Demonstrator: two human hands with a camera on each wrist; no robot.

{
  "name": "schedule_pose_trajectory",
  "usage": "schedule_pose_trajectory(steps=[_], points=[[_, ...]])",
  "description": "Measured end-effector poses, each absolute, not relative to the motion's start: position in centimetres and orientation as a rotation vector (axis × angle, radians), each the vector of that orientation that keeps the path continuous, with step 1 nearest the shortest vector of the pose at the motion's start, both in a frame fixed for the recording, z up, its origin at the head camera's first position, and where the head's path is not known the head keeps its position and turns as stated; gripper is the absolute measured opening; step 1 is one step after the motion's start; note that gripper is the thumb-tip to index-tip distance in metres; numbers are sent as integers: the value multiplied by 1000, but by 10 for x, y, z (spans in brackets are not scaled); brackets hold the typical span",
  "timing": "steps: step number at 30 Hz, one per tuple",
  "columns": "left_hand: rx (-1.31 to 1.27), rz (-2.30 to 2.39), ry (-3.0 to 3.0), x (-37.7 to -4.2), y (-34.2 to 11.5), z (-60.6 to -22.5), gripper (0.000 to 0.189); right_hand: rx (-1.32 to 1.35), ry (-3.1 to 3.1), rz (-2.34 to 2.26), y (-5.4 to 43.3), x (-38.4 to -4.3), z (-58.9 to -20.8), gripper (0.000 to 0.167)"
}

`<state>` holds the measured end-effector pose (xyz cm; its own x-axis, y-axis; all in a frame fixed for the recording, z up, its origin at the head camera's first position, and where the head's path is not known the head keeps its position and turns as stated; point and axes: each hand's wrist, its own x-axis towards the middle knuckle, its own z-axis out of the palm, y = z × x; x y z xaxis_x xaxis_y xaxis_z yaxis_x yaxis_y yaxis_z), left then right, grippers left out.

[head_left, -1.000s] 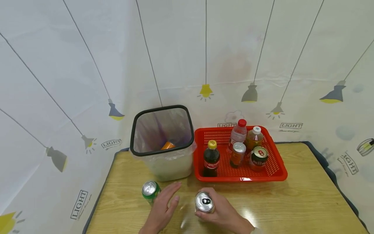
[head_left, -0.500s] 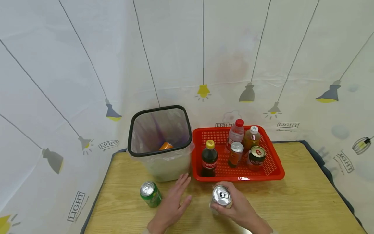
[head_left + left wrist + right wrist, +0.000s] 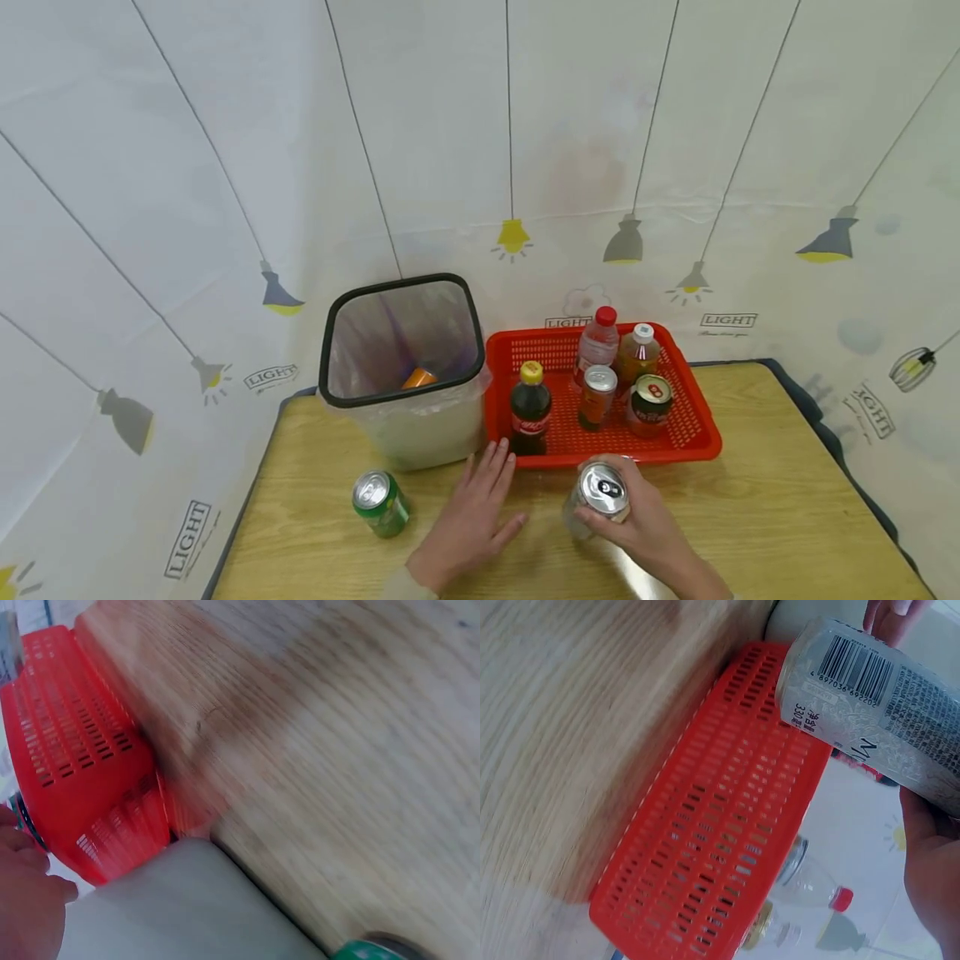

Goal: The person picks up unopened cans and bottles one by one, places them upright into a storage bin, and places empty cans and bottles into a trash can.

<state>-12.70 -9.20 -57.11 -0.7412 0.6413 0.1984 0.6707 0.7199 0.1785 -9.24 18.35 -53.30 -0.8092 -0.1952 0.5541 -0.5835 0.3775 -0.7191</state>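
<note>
My right hand (image 3: pixel 645 521) grips a silver can (image 3: pixel 592 498) near its top, in front of the red basket (image 3: pixel 701 417). In the right wrist view the can (image 3: pixel 870 705) shows a barcode and small print, with its base end toward the basket. My left hand (image 3: pixel 476 512) has its fingers stretched out, fingertips right by the basket's front left corner; it holds nothing. To its left a green can (image 3: pixel 382 504) stands upright on the wooden table (image 3: pixel 300 542).
A lined bin (image 3: pixel 431 429) with a black rim stands left of the basket, an orange item (image 3: pixel 418 379) inside. The basket holds a cola bottle (image 3: pixel 531 408), a red-capped bottle (image 3: pixel 597 346), a white-capped bottle (image 3: pixel 639 354), a slim can (image 3: pixel 597 400) and a dark can (image 3: pixel 649 406).
My right hand has carried the silver can to the right along the basket's front. The left hand has moved right too, away from the green can and toward the basket's corner.
</note>
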Motion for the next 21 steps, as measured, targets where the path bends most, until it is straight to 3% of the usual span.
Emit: schedule_pose_trajectory(steps=[11,21], points=[[-1033,-270,-2775,-129,-80,-574,75,548,-2243,1385,211,-93,-522,70],[-1014,-210,-2785,-128,-80,-577,77,257,-2335,1238,241,-104,-481,62]])
